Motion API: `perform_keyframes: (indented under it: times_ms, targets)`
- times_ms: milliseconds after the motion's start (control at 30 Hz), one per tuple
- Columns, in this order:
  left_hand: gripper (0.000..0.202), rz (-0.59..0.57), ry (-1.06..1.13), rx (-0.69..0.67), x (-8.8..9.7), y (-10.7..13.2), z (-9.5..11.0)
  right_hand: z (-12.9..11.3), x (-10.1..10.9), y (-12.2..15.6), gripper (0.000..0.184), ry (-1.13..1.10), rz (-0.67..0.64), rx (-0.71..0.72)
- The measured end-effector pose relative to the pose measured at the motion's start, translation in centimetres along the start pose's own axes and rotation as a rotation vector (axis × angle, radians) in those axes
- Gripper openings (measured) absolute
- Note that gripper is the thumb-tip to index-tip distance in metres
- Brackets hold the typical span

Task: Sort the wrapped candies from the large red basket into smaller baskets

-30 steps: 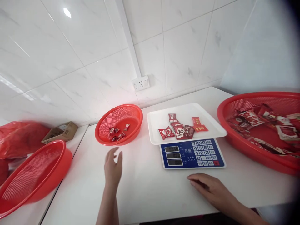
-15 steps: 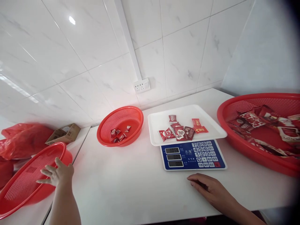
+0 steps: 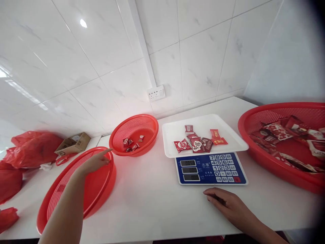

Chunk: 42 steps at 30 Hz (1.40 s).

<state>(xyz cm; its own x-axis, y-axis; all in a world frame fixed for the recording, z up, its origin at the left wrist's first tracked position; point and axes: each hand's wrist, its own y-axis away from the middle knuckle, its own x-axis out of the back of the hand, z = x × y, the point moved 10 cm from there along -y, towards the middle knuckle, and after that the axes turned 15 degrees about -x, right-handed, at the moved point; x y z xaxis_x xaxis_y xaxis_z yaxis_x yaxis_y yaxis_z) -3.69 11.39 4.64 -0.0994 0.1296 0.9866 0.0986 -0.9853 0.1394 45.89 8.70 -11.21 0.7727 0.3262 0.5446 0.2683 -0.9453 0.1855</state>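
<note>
My left hand (image 3: 93, 163) lies over the far rim of an empty wide red mesh basket (image 3: 63, 193), gripping it with one finger stretched toward a smaller red basket (image 3: 149, 135) that holds a few wrapped candies (image 3: 132, 144). My right hand (image 3: 227, 203) rests flat on the white table, fingers out, just in front of a blue electronic scale (image 3: 203, 168). The scale's white tray (image 3: 175, 130) carries several red wrapped candies (image 3: 196, 144).
A large red basket (image 3: 279, 169) of red candy packets sits at the right edge. Red plastic bags (image 3: 33, 149) and a small cardboard box (image 3: 73, 143) lie at the far left by the tiled wall. A wall socket (image 3: 156, 93) is behind the smaller basket.
My left hand swung left from the table's middle to the empty red basket, took its rim and pulled it right, up beside the smaller basket. My right hand stayed put.
</note>
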Motion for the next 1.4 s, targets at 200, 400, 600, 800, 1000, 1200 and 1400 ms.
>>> perform_keyframes:
  times_ms: [200, 400, 600, 800, 1000, 1200, 1400]
  targets:
    - [0.070, -0.082, -0.263, -0.177, -1.3, -3.7, 6.0, 0.5, 0.1, -0.1, 0.030, -0.019, 0.029, -0.023]
    - [0.057, -0.103, -0.313, -0.327, -2.0, -4.4, 6.8, 0.2, 0.4, 0.0, 0.029, -0.038, 0.042, -0.002]
    - [0.046, -0.072, -0.322, -0.262, -1.5, -2.9, 3.5, 0.2, 0.3, -0.1, 0.029, -0.031, 0.040, 0.007]
    - [0.063, -0.020, -0.305, 0.020, -1.4, -1.5, -1.4, 0.6, 0.0, -0.2, 0.029, -0.012, 0.026, 0.004]
    - [0.069, 0.043, -0.256, 0.291, -1.3, -1.4, -4.8, 0.5, 0.2, -0.3, 0.030, 0.003, 0.040, -0.009]
    - [0.040, 0.090, -0.175, 0.378, -1.5, -3.1, -6.0, 0.5, 0.2, -0.2, 0.031, 0.009, 0.036, -0.027]
    - [0.036, 0.165, -0.116, 0.326, -0.5, -4.3, -5.1, 0.4, 0.1, -0.2, 0.030, -0.024, 0.016, -0.044]
